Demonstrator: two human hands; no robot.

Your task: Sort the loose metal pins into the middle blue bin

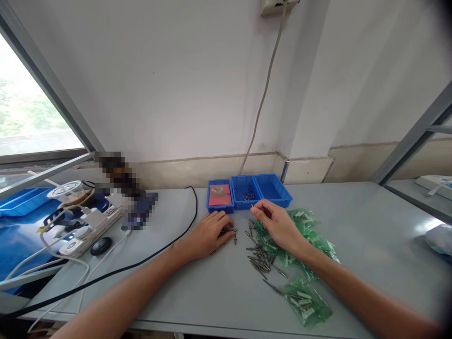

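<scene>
My left hand [211,234] rests on the grey table, its fingers curled over a few small metal pins [235,239]. In a pinch above the green bags, my right hand [273,221] holds a small thin piece that looks like a metal pin [252,206]. Between and below the hands, several metal pins [259,261] lie loose. Green plastic bags [326,247] spread under and beside my right forearm; another green bag [309,301] with pins inside lies nearer the front edge. Beyond the hands, a blue divided bin [243,205] holds small dark parts in its left compartment.
A blue tray [221,208] with a pink lining and a clear bag stands left of the divided bin. A black cable [151,256] crosses the table on the left, near a power strip [93,230] and a round black object [100,246]. Metal frames flank both sides.
</scene>
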